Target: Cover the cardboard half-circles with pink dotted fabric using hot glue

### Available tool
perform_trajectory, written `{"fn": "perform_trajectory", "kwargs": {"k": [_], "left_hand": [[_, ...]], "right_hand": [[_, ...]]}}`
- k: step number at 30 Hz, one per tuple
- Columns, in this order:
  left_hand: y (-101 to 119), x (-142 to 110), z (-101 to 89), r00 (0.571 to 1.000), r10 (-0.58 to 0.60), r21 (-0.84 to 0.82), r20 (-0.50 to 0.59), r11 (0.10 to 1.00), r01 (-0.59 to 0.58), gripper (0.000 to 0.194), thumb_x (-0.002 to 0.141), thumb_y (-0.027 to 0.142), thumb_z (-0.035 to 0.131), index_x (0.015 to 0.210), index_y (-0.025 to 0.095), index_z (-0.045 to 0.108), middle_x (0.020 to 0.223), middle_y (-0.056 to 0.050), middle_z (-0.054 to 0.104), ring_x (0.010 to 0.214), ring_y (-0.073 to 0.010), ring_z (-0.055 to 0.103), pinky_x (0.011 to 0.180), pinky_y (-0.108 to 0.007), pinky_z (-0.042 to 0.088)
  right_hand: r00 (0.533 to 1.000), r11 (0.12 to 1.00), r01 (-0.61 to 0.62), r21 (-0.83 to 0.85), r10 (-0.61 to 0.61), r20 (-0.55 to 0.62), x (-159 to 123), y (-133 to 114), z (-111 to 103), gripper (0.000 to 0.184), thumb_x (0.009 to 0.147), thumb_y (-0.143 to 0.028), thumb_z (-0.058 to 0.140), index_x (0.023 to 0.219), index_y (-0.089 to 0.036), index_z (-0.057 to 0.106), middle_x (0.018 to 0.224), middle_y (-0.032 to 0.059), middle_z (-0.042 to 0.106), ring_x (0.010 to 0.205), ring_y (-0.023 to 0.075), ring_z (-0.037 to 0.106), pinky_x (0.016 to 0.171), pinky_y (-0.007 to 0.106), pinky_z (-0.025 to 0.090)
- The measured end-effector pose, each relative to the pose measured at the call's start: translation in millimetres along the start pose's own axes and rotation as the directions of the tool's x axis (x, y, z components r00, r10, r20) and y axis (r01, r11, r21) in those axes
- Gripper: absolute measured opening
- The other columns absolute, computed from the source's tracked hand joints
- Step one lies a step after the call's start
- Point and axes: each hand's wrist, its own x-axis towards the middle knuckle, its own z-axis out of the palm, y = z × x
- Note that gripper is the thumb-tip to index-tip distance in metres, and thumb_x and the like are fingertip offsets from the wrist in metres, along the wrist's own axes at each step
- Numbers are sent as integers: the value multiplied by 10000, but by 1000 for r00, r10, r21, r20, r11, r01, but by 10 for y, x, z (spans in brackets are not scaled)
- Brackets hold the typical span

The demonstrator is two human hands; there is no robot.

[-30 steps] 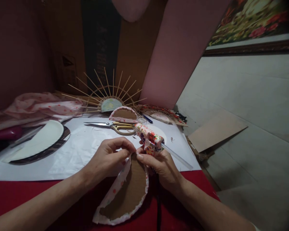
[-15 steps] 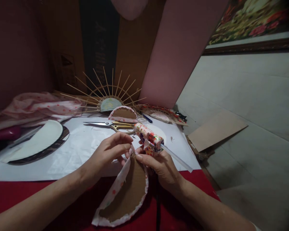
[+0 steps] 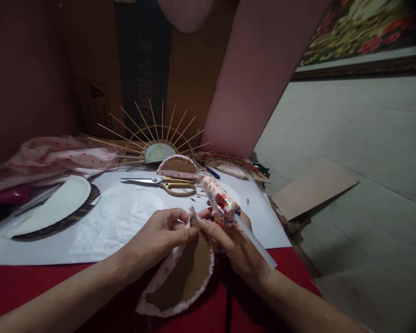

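A half-round cardboard piece (image 3: 185, 273) edged with white spotted fabric (image 3: 166, 273) lies on the red table in front of me. My left hand (image 3: 162, 233) pinches the fabric at the piece's top corner. My right hand (image 3: 230, 240) grips a glue gun (image 3: 222, 199) wrapped in flowered paper, with a clear glue stick (image 3: 254, 240) jutting out behind. Its index finger presses on the same corner, right next to my left fingers.
Gold-handled scissors (image 3: 166, 183) lie on a white sheet (image 3: 118, 217) beyond my hands. Behind them stand a fabric-edged half-round (image 3: 178, 165), a stick sunburst frame (image 3: 156, 138) and a pen (image 3: 210, 169). A white half disc (image 3: 52, 203) and pink cloth (image 3: 52, 155) lie left. Cardboard (image 3: 312, 187) lies right.
My left hand lifted off the fabric, then came back down and pinched the corner again. The glue gun tipped, its stick now pointing lower right. The cardboard piece shifted slightly.
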Motion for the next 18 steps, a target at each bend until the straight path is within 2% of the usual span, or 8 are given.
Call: {"fn": "perform_trajectory", "kwargs": {"k": [3,8,14,16,18], "left_hand": [[43,-23,6,1000,9,-83,-2,996,-9,266,646,308,781,769,158,599,664,7,643,648,-163,610,639,-270,451],[69,-37,-12,1000,-13,-89,2,996,13,314,624,342,798,836,164,650,609,4,652,560,-169,610,559,-269,453],[85,-56,0,1000,2,-69,9,998,-1,374,637,343,788,942,159,672,563,14,631,522,-158,591,525,-258,438],[84,-57,6,1000,0,-77,1,997,0,362,632,340,791,916,155,664,590,2,648,541,-162,600,521,-253,433],[78,-53,4,1000,-4,-89,-10,996,3,344,624,335,798,878,158,649,630,-11,670,569,-167,612,521,-246,427]], "right_hand": [[997,997,77,6,-77,-1,-12,30,-9,193,722,-313,699,838,-257,556,820,26,690,700,213,638,625,331,512],[984,971,175,-162,-178,-10,-32,70,-37,142,772,-228,670,898,-240,605,944,56,701,789,217,644,692,327,505],[972,937,232,-262,-234,24,-45,72,-39,90,789,-230,641,877,-248,635,802,27,693,530,162,556,526,309,464],[971,938,237,-251,-237,31,-49,61,-44,91,777,-233,650,867,-244,644,808,30,690,565,172,572,568,322,477],[979,957,202,-210,-201,24,-50,39,-54,120,762,-242,657,879,-237,630,847,37,684,697,201,616,683,343,495]]}}
